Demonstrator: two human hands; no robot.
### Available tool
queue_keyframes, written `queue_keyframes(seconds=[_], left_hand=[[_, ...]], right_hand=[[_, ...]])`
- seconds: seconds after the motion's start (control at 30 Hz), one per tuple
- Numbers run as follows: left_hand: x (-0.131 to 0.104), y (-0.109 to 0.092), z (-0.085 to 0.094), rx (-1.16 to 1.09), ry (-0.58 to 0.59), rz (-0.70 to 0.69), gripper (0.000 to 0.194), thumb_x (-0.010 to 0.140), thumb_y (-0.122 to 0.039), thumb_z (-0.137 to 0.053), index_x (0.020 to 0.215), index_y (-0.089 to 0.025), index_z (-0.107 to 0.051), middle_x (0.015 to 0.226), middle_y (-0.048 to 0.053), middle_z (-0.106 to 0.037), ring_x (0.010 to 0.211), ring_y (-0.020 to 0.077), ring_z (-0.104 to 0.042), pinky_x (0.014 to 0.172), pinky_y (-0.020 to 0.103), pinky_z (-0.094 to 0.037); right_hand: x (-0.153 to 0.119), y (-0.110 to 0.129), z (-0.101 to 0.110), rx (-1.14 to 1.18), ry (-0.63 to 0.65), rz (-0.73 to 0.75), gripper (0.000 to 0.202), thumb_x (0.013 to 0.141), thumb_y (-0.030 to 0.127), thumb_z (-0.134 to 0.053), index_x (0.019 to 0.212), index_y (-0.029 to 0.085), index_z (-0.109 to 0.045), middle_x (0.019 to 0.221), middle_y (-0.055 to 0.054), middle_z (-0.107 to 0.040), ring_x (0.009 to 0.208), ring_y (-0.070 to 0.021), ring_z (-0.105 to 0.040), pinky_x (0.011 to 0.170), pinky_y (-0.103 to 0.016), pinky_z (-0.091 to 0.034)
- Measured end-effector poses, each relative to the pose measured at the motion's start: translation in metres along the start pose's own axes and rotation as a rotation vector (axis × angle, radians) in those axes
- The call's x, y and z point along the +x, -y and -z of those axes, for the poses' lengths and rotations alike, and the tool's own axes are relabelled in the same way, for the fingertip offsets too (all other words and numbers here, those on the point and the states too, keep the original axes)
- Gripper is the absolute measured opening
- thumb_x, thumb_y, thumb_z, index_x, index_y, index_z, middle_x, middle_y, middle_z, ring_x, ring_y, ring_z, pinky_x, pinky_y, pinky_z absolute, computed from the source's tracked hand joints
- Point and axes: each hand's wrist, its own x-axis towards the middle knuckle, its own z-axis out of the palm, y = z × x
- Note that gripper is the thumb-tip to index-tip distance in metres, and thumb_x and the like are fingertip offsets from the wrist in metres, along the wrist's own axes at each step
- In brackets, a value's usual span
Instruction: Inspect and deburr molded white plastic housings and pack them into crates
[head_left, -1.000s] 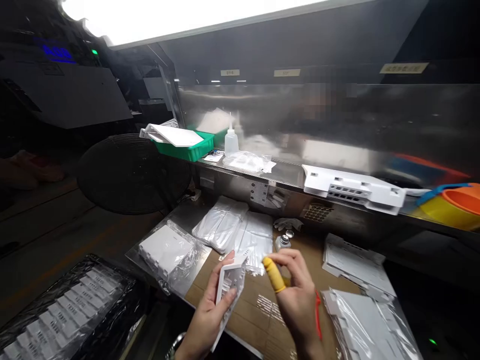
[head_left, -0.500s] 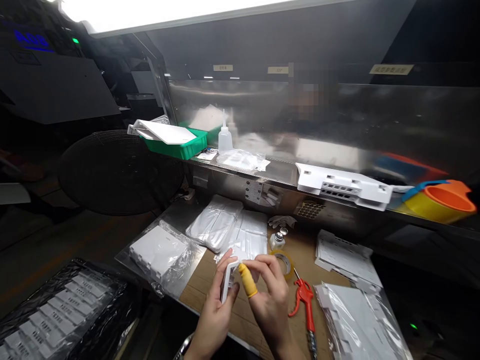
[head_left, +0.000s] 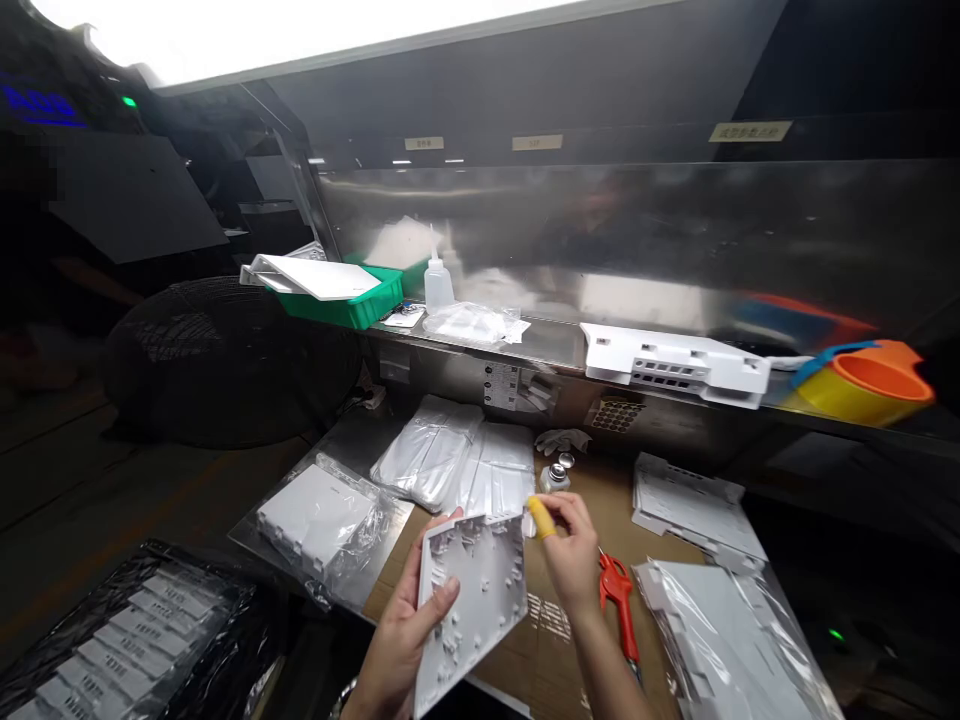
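Observation:
My left hand (head_left: 405,610) grips a white plastic cover (head_left: 480,590) along its left side, thumb over the inner face. That face is turned to me and shows ribs and small posts. My right hand (head_left: 570,545) is closed at the cover's upper right corner. It wears a yellow finger cot (head_left: 541,518), which is beside that corner; anything small in its fingers is hidden. A red air blow gun (head_left: 619,605) lies just right of my right forearm. Behind the hands are stacked clear plastic bags (head_left: 431,455) and a small metal-capped bottle (head_left: 555,477).
Bagged white covers lie at left (head_left: 322,515) and right (head_left: 727,640) on the bench. A black-lined box of parts (head_left: 127,640) stands lower left. The shelf holds a green bin (head_left: 375,300), a squeeze bottle (head_left: 438,285), a white housing (head_left: 675,365) and a yellow-orange tape holder (head_left: 862,385).
The cover has turned from edge-on to showing its inner face. My right hand has moved right and slightly up, to its far corner. The view has shifted a little.

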Motion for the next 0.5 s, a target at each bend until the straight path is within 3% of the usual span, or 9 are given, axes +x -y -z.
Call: queue_keyframes(seconds=[0.13, 0.23, 0.37, 0.5], left_hand=[[-0.001, -0.013, 0.017, -0.127, -0.025, 0.115, 0.088, 0.088, -0.017, -0.072, 0.157, -0.044, -0.026, 0.146, 0.006, -0.062, 0.131, 0.0318, -0.059, 0.115, 0.051, -0.044], [0.004, -0.012, 0.038, -0.183, 0.046, 0.109, 0.089, 0.092, -0.015, -0.066, 0.16, -0.041, -0.016, 0.138, 0.01, -0.068, 0.128, 0.0323, -0.061, 0.115, 0.055, -0.042], [0.011, -0.008, 0.058, -0.197, 0.112, 0.086, 0.082, 0.096, -0.013, -0.058, 0.161, -0.039, -0.016, 0.14, 0.011, -0.066, 0.131, 0.0322, -0.058, 0.118, 0.057, -0.037], [0.012, -0.01, 0.059, -0.202, 0.151, 0.043, 0.065, 0.095, -0.022, -0.059, 0.155, -0.035, -0.037, 0.144, 0.009, -0.063, 0.135, 0.035, -0.054, 0.119, 0.059, -0.033]], right_hand=[[0.031, -0.091, 0.016, -0.209, -0.126, -0.187, 0.036, 0.09, 0.041, -0.054, 0.102, 0.013, -0.073, 0.109, -0.015, -0.063, 0.09, -0.0255, -0.059, 0.081, -0.04, -0.048], [0.038, -0.142, 0.014, -0.363, -0.025, -0.262, 0.024, 0.09, 0.037, -0.061, 0.098, 0.016, -0.07, 0.104, -0.011, -0.064, 0.093, -0.0242, -0.059, 0.086, -0.041, -0.047], [0.031, -0.175, 0.004, -0.498, 0.137, -0.263, 0.021, 0.085, 0.025, -0.064, 0.104, 0.017, -0.07, 0.105, -0.008, -0.067, 0.1, -0.0241, -0.061, 0.093, -0.04, -0.047], [0.01, -0.187, 0.031, -0.601, 0.134, -0.245, 0.042, 0.082, 0.023, -0.05, 0.119, 0.016, -0.069, 0.128, -0.017, -0.063, 0.124, -0.0319, -0.056, 0.107, -0.04, -0.041]])
